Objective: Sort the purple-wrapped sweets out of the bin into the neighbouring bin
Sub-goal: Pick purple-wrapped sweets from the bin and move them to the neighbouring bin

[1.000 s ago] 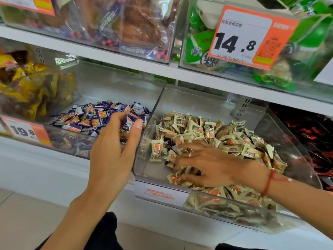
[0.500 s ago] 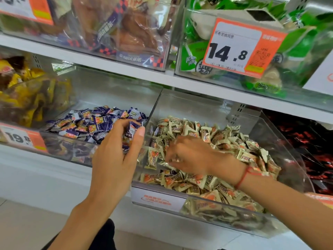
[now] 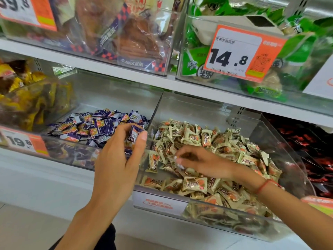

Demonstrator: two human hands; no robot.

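a few purple-wrapped sweets point(image 3: 134, 135) sit bunched in the left hand point(image 3: 119, 159), fingers and thumb curled round them, right at the clear wall between the two bins, with the purple pile point(image 3: 93, 126) lying in the left bin point(image 3: 59, 152). the right hand point(image 3: 200, 162) is down on the cream-wrapped sweets point(image 3: 225, 150) in the right bin point(image 3: 288, 156), pinching something small at its fingertips, though it's too blurry to tell what. a 14.8 price tag point(image 3: 234, 53) hangs on the shelf above.
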